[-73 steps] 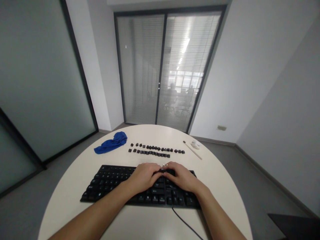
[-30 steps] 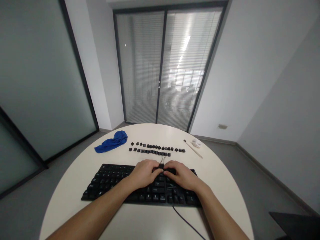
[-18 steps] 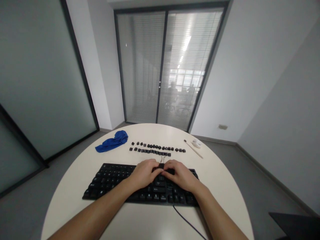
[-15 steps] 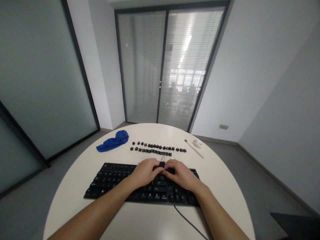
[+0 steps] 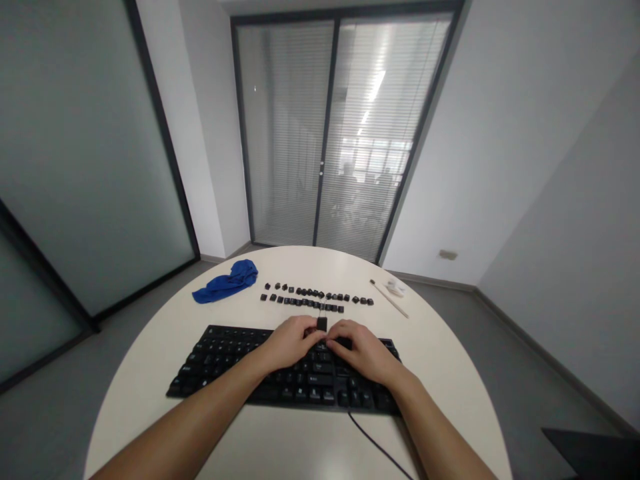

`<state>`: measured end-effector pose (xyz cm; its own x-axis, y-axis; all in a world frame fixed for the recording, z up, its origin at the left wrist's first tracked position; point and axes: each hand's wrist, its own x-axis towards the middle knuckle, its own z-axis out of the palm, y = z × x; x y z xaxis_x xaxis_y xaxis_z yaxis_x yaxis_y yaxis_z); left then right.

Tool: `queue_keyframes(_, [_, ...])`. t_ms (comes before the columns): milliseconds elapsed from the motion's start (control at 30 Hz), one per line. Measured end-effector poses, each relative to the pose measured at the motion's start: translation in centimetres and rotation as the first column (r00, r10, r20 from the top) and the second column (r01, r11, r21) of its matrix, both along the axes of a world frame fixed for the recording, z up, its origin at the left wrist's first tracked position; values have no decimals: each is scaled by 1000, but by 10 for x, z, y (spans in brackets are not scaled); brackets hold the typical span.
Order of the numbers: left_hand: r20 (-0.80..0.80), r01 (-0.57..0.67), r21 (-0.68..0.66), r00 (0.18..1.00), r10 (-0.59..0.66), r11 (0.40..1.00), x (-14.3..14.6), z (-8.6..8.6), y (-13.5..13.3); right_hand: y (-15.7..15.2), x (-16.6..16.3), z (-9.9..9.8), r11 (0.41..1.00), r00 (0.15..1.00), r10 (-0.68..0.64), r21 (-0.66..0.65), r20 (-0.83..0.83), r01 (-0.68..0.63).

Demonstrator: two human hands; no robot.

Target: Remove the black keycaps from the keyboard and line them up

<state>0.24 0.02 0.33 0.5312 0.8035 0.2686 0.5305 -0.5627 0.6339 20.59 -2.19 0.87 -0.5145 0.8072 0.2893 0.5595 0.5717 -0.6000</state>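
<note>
A black keyboard [image 5: 320,379] lies across the near part of the table, its keys toward me. Over its far edge, my left hand [image 5: 293,341] is closed, with thumb and fingertips on a small black keycap puller [image 5: 322,325]. Two thin wires stick out from the puller toward the loose keycaps. Close beside it, my right hand [image 5: 364,350] has its thumb and fingers pinched together; whatever is between them is hidden. Several loose black keycaps [image 5: 310,303] sit in two rows just beyond my hands.
A crumpled blue cloth [image 5: 227,282] lies at the far left of the round table [image 5: 165,353]. On the right are a thin brush [image 5: 390,299] and a small white item [image 5: 395,288]. The keyboard cable [image 5: 377,443] runs toward me.
The keycap puller has tipped slightly up and left, and more of its black body shows. Both hands stay almost in place, with the right fingertips a little apart from the puller.
</note>
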Motion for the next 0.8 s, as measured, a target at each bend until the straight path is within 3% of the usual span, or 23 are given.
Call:
queue_keyframes(167, [-199,32,200,980,9,979,0,9,-15,1,1,0,1000,1000,8,11,23,-9])
queue_keyframes(333, [-313,64,248,949,18,967,-1,14,-22,0,2,-1,1000,999,-4,8,43,4])
queue_keyframes(633, [-146,93,181,987,-66,979,-18,5,-8,-1,4,-1,1000,998,-23,-2,55,23])
queue_keyframes(800, [-176,145,180,978,-114,973,-26,9,-6,-1,4,-1,1000,998,-28,-3,60,29])
